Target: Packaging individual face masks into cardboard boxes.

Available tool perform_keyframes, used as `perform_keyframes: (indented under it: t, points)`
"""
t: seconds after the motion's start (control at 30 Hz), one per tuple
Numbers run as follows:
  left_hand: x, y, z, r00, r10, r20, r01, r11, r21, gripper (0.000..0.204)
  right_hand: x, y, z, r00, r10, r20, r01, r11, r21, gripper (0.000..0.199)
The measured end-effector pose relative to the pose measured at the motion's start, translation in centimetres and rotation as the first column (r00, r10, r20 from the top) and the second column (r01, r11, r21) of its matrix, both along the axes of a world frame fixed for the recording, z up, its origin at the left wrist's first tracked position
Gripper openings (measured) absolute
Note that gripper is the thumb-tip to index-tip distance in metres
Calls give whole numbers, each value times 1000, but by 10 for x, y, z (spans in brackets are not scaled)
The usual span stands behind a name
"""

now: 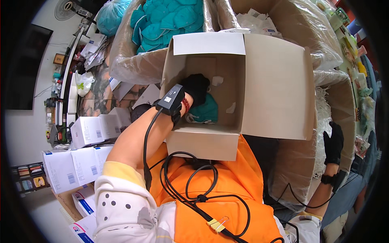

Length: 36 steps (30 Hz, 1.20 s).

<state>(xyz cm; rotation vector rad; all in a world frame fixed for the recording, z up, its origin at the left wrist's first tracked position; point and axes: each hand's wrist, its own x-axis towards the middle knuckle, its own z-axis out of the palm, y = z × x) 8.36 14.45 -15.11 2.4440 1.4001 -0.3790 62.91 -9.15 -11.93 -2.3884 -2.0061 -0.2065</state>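
An open brown cardboard box [202, 147] stands in front of me, its wide flap folded out to the right. My left hand [196, 90], in a black glove, reaches down inside it beside a teal cup-shaped mask [207, 109] with a white strap. The fingers of that hand are dark and partly hidden, so their grip does not show. Two white scraps [217, 80] lie on the box floor. Far to the right, my black-gloved right hand [333, 143] has its fingers stretched and thumb apart, over a plastic-lined carton [342, 95] beside a mass of thin white strips [321, 133].
A lined carton [129, 60] full of teal masks [168, 22] stands ahead. Another carton [300, 24] with white packets [257, 22] is at its right. White boxes [85, 168] are stacked at left. Black cables [194, 194] loop over my orange apron [227, 188].
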Motion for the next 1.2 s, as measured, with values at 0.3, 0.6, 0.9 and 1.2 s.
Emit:
perform_keyframes:
  t: [0.3, 0.6, 0.9, 1.2]
  points:
    - [15, -26, -2, 996, -65, -56, 58, 990, -126, 38, -26, 11, 14, 956, -180, -231, 188, 982, 14, 51]
    - [10, -39, -28, 877, -329, 350, 218, 921, 322, 20, -80, 23, 45, 985, 67, -161, -32, 977, 210, 38]
    - [0, -35, -28, 955, -257, -150, 278, 950, 141, 15, -154, 26, 96, 985, 161, -66, -123, 912, 392, 36]
    - [-6, -54, 161, 676, -353, 647, -7, 875, 485, 15, -278, 55, 141, 673, 493, -551, -139, 816, 561, 47]
